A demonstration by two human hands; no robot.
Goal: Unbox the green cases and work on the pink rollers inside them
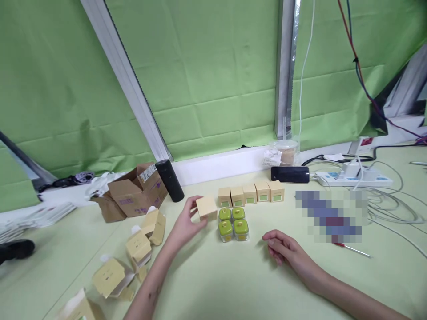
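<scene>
Green sheeting (200, 80) covers the wall between pale frame bars, and below it spreads a pale green worktop (263, 289). Biggest of the things on it is a brown carton (136, 195) at the back left, flaps up; its inside is hidden. A white power strip (376, 180) lies back right among cables, probably kept there to leave the front free.

Both hands are over the worktop. The left hand (185, 226) has its thumb and fingers parted by about the width of a small tan box (207, 208), gripping it by opposite sides, a hold that likely keeps it level without crushing the card. Whether its base touches the worktop, I cannot tell. The right hand (283, 250) is empty, fingers loosely curled, to the right of the jars.

Down the left side stand four opened boxes (138, 247), flaps loose, apparently set aside there; what they hold, if anything, does not show clearly. Five upright boxes (250, 195) form a row behind the jars, tops shut, contents unseen, their green-marked fronts turned the same way, perhaps for neatness. Smallest are four clear jars (225, 228) with green lids, packed two by two just beside the held box; their contents cannot be made out.
</scene>
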